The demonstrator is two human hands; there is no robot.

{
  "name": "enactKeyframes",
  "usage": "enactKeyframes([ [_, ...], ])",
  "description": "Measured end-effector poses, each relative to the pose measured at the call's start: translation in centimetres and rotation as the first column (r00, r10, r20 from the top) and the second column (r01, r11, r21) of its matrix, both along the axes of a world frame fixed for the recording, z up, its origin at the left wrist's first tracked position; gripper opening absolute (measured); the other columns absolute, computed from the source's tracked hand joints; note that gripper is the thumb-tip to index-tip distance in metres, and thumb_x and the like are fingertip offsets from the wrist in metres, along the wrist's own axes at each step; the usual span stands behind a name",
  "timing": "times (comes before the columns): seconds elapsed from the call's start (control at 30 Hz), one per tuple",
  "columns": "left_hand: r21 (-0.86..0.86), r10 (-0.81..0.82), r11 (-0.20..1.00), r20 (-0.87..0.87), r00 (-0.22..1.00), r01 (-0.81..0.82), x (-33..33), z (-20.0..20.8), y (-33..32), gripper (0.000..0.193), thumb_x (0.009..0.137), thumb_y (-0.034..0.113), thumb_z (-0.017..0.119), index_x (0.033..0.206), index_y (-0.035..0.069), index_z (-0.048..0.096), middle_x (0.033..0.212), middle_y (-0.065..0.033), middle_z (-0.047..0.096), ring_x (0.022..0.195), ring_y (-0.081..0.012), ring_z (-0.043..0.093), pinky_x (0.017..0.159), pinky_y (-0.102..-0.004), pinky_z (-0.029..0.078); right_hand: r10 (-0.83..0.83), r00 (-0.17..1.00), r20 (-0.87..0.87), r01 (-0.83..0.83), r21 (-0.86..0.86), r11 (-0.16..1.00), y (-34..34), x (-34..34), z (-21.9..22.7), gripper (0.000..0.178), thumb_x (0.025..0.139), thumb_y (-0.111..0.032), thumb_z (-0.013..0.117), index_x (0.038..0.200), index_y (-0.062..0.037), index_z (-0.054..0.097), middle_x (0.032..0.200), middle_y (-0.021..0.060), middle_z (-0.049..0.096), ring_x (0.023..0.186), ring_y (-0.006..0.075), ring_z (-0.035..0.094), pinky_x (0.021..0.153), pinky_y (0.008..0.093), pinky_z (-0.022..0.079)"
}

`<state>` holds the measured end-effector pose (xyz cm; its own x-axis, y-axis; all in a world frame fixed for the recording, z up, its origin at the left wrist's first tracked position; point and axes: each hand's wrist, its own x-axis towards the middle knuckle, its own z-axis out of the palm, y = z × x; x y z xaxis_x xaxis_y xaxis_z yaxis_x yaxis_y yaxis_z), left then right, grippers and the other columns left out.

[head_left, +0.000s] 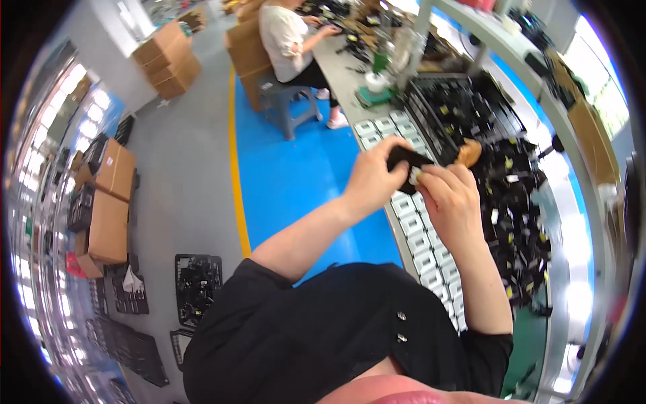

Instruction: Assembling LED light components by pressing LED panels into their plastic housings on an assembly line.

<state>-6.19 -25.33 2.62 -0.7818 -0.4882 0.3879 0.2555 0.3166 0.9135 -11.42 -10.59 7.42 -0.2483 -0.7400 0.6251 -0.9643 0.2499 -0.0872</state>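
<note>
In front of me, above the bench, my left hand point(372, 176) grips a flat black part point(404, 159), its thumb lying across the face. My right hand point(452, 196) meets it from the other side, fingertips pinched at a small whitish piece point(414, 176) against the black part. Whether that piece is fixed to the part I cannot tell. Beneath both hands, rows of white rectangular pieces with grey centres point(425, 261) line the bench edge. Just beyond my right hand lies a crumpled orange-brown item point(469, 153).
Many small black parts point(515, 222) are heaped along the bench's right side, beside a black crate point(464, 101). A shelf frame point(498, 30) rises over the bench. Another person point(286, 40) sits at the far end. Cartons point(108, 225) and black trays point(198, 289) stand on the floor to the left.
</note>
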Motion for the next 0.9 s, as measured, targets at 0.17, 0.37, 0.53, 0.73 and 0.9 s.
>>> enactKeyframes([
  [0.17,0.269,-0.247,0.927,-0.081,0.966,0.260,1.4,2.3,0.0,0.021,0.081,0.006,0.060,0.101,0.001,0.054,0.087,-0.0023,0.061,0.077,-0.0088,0.057,0.070,-0.0242,0.047,0.057,0.997,-0.047,-0.063,-0.126,0.990,1.4,0.0,1.1,0.019,0.064,-0.002,0.072,0.081,-0.0040,0.064,0.090,0.0058,0.065,0.075,0.0235,0.058,0.066,0.0309,0.046],
  [0.37,0.432,-0.500,0.749,-0.130,0.856,0.503,3.3,3.1,0.1,0.038,0.081,0.002,0.057,0.117,-0.002,0.044,0.104,-0.0063,0.055,0.093,-0.0099,0.054,0.079,-0.0246,0.046,0.060,0.987,-0.152,-0.097,-0.248,0.964,2.0,-0.2,1.2,0.025,0.055,-0.004,0.074,0.079,-0.0070,0.066,0.085,0.0024,0.066,0.070,0.0198,0.056,0.061,0.0281,0.046],
  [0.53,0.379,-0.570,0.729,-0.124,0.813,0.569,4.3,3.6,1.0,0.053,0.082,-0.003,0.051,0.131,-0.001,0.032,0.113,-0.0080,0.051,0.105,-0.0123,0.050,0.090,-0.0270,0.042,0.065,0.981,-0.184,-0.113,-0.263,0.958,2.3,0.6,0.9,0.027,0.054,-0.005,0.072,0.080,-0.0060,0.068,0.087,0.0029,0.066,0.069,0.0184,0.056,0.061,0.0262,0.044],
  [0.73,0.404,-0.602,0.696,-0.121,0.789,0.594,5.0,4.1,2.3,0.060,0.078,0.004,0.053,0.134,-0.002,0.030,0.125,-0.0111,0.044,0.117,-0.0173,0.043,0.099,-0.0296,0.034,0.094,0.966,-0.242,-0.153,-0.239,0.959,2.5,0.8,0.8,0.027,0.053,-0.008,0.068,0.080,-0.0070,0.067,0.088,0.0024,0.066,0.070,0.0164,0.056,0.059,0.0257,0.041],
  [0.9,0.423,-0.611,0.677,-0.133,0.780,0.602,5.2,4.2,2.4,0.063,0.078,0.004,0.053,0.135,-0.002,0.028,0.126,-0.0118,0.044,0.118,-0.0183,0.042,0.100,-0.0309,0.032,0.091,0.971,-0.223,-0.143,-0.232,0.962,2.4,1.1,0.6,0.027,0.053,-0.009,0.065,0.080,-0.0071,0.066,0.085,0.0026,0.065,0.069,0.0162,0.056,0.058,0.0269,0.040],
])
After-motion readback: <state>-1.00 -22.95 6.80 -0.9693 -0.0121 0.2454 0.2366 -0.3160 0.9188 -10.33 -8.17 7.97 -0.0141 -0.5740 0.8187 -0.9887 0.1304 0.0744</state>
